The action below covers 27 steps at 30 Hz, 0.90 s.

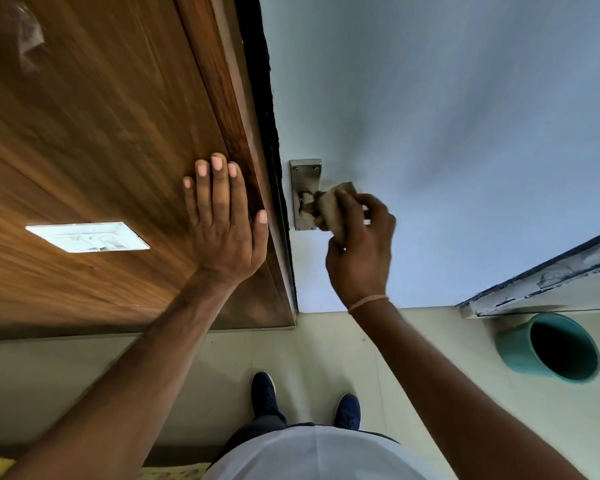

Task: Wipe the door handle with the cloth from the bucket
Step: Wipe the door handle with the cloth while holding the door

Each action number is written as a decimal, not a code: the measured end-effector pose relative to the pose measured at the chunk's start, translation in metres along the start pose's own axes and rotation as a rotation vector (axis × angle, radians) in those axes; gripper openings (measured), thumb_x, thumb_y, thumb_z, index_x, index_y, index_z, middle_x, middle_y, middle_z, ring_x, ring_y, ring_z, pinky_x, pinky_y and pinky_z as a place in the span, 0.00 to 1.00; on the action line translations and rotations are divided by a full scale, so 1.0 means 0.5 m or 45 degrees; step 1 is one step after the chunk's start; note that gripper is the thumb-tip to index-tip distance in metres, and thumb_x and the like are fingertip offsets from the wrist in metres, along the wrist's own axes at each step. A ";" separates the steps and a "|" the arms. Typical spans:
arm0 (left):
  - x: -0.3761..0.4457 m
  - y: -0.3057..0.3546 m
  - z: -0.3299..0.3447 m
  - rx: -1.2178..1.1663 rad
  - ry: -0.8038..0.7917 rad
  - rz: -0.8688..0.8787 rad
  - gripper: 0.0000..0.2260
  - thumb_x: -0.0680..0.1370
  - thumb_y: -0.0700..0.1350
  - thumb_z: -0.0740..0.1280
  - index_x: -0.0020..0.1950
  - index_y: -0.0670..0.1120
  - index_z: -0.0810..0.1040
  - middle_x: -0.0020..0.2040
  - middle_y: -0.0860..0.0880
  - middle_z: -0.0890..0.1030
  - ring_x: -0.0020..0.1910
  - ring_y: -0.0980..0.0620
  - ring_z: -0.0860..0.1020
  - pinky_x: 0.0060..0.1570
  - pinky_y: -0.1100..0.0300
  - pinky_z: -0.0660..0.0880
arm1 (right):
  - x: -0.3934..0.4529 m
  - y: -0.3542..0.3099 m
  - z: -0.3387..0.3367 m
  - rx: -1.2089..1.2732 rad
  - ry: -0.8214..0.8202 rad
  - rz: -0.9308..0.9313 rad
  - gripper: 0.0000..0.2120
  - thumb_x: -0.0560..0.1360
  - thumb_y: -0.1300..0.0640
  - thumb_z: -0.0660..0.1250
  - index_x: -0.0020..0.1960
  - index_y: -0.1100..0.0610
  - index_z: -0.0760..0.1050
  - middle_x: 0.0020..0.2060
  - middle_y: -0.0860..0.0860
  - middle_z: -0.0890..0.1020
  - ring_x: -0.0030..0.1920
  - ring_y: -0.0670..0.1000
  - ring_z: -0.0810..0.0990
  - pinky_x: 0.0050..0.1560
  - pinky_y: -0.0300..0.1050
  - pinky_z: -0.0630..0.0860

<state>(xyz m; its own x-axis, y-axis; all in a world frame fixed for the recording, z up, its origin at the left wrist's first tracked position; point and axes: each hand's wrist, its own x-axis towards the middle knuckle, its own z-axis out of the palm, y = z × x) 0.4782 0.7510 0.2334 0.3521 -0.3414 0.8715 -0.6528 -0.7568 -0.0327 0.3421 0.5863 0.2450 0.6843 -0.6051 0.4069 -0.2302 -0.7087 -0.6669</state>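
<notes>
Right hand point(359, 249) fingers point(371, 206) pinching cloth point(335, 209) around handle point(307, 202) jutting rightward from its upright plate

Head-worn wide view, looking steeply down, close to door point(447, 116) and floor point(326, 348)

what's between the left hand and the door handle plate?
Head view: between the left hand, flat on the wood panel, and the handle plate runs the panel's edge and a dark gap.

A white switch plate point(87, 237) sits on the wood-grain panel point(94, 140).
</notes>
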 end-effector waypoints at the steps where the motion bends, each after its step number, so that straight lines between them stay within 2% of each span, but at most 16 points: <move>1: 0.000 0.000 0.000 -0.001 -0.002 -0.001 0.33 0.84 0.52 0.56 0.85 0.38 0.53 0.82 0.35 0.62 0.87 0.43 0.48 0.84 0.39 0.53 | 0.003 0.003 0.015 -0.130 -0.022 -0.109 0.30 0.73 0.66 0.64 0.74 0.51 0.75 0.70 0.56 0.74 0.64 0.60 0.72 0.61 0.52 0.75; 4: -0.002 -0.004 -0.001 0.010 -0.013 0.009 0.33 0.84 0.52 0.57 0.85 0.37 0.54 0.82 0.35 0.62 0.87 0.42 0.49 0.84 0.39 0.54 | -0.001 0.026 0.058 -0.441 -0.084 -0.386 0.31 0.76 0.65 0.64 0.79 0.51 0.71 0.71 0.60 0.75 0.66 0.63 0.72 0.64 0.58 0.73; 8: -0.001 -0.003 0.002 0.018 0.013 0.011 0.33 0.84 0.52 0.56 0.85 0.37 0.54 0.81 0.35 0.63 0.87 0.42 0.49 0.84 0.39 0.54 | 0.010 0.071 0.065 -0.529 -0.007 -0.607 0.33 0.74 0.68 0.67 0.79 0.52 0.72 0.69 0.61 0.78 0.63 0.62 0.72 0.61 0.59 0.74; 14: -0.001 -0.003 0.004 0.024 0.002 -0.002 0.34 0.82 0.50 0.60 0.85 0.37 0.55 0.81 0.34 0.64 0.87 0.43 0.48 0.84 0.39 0.53 | 0.033 0.158 0.022 -0.574 0.112 -0.650 0.36 0.71 0.70 0.68 0.77 0.52 0.74 0.70 0.56 0.69 0.60 0.61 0.72 0.60 0.56 0.72; 19: 0.003 0.002 -0.001 0.020 -0.006 -0.013 0.35 0.82 0.50 0.61 0.84 0.36 0.55 0.80 0.33 0.66 0.87 0.43 0.48 0.84 0.39 0.53 | 0.029 0.190 -0.012 -0.513 0.190 -0.414 0.38 0.69 0.74 0.63 0.77 0.54 0.74 0.69 0.57 0.74 0.57 0.62 0.73 0.57 0.54 0.73; 21: 0.005 0.005 -0.006 0.024 -0.007 -0.019 0.34 0.82 0.50 0.60 0.84 0.36 0.55 0.80 0.32 0.67 0.87 0.43 0.48 0.84 0.39 0.53 | 0.019 0.193 -0.023 -0.436 0.206 -0.248 0.37 0.70 0.73 0.63 0.77 0.54 0.74 0.67 0.57 0.77 0.57 0.61 0.72 0.55 0.54 0.75; 23: 0.006 0.008 -0.011 0.013 -0.016 -0.025 0.34 0.82 0.50 0.60 0.84 0.36 0.55 0.80 0.32 0.67 0.87 0.42 0.49 0.84 0.39 0.54 | 0.005 0.185 -0.035 -0.341 0.182 -0.058 0.33 0.73 0.69 0.63 0.76 0.51 0.75 0.67 0.55 0.76 0.58 0.59 0.71 0.54 0.49 0.74; 25: 0.007 0.012 -0.018 0.001 -0.048 -0.028 0.34 0.82 0.51 0.60 0.84 0.35 0.56 0.80 0.31 0.67 0.86 0.38 0.54 0.84 0.39 0.54 | -0.012 0.169 -0.041 -0.158 0.141 0.172 0.30 0.74 0.65 0.63 0.73 0.47 0.77 0.65 0.51 0.76 0.59 0.53 0.71 0.55 0.44 0.73; 27: 0.009 0.015 -0.025 0.005 -0.077 -0.029 0.34 0.82 0.51 0.60 0.84 0.34 0.57 0.80 0.31 0.66 0.83 0.33 0.59 0.84 0.38 0.55 | -0.018 0.135 -0.050 0.238 0.129 0.445 0.25 0.74 0.63 0.65 0.65 0.43 0.82 0.59 0.49 0.80 0.57 0.50 0.78 0.57 0.47 0.80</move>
<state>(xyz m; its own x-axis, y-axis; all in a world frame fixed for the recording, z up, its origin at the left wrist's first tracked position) 0.4665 0.7506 0.2430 0.4068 -0.3571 0.8408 -0.6415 -0.7670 -0.0153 0.3031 0.5347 0.2119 0.5134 -0.8371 0.1892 -0.3004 -0.3817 -0.8741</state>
